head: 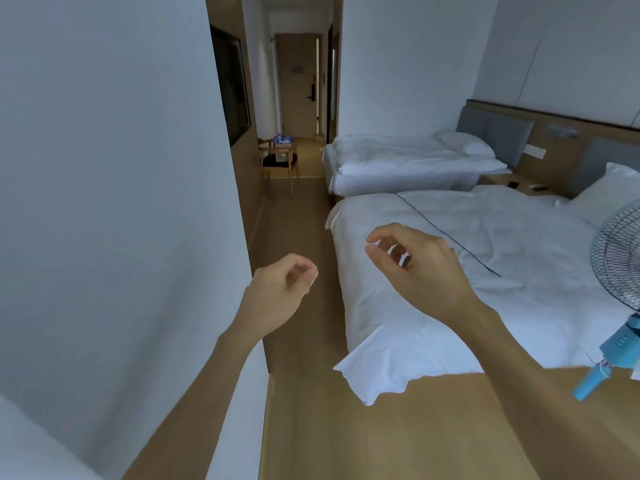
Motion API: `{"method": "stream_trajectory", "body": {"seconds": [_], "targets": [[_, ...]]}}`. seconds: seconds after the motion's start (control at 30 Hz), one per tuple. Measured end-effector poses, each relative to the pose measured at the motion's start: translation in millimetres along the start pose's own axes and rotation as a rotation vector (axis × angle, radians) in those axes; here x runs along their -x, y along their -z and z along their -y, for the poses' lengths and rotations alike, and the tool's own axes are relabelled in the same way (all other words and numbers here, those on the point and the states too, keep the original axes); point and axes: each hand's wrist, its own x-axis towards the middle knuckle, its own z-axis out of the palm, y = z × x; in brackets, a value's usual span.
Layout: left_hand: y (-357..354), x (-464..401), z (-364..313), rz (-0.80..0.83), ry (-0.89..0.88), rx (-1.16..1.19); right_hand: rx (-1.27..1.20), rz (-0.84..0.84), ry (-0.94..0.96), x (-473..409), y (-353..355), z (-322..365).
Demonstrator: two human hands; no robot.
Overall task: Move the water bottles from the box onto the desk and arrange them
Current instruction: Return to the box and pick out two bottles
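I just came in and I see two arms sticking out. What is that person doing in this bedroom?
The person is standing in a room with two white beds, with both bare hands held out in front and holding nothing. The left hand has loosely curled fingers, and the right hand hangs over the corner of the near white bed, not touching it. No bottles have been picked up. Far down the room, a blue and white pack, maybe the water bottles, sits on a wooden chair. A blue standing fan is at the right.

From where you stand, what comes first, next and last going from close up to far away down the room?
Hands, left and right → near bed → far bed → chair → door.
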Motion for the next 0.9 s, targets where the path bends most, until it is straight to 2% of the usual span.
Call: {"method": "stream_trajectory", "body": {"seconds": [0.2,0.43,0.6,0.9], "targets": [[-19,-101,31,-0.045,0.003,0.063,-0.008,-0.036,-0.019,-72,-44,-74],[-51,-233,87,-0.027,0.015,-0.024,-0.079,-0.07,-0.039,-179,-109,-182],[-64,-334,123,0.016,0.055,-0.105,-0.106,-0.028,-0.005,-280,-148,-245],[-65,-476,205,-0.03,0.146,-0.117,-0.133,0.065,0.113,-438,-250,-320]]}}
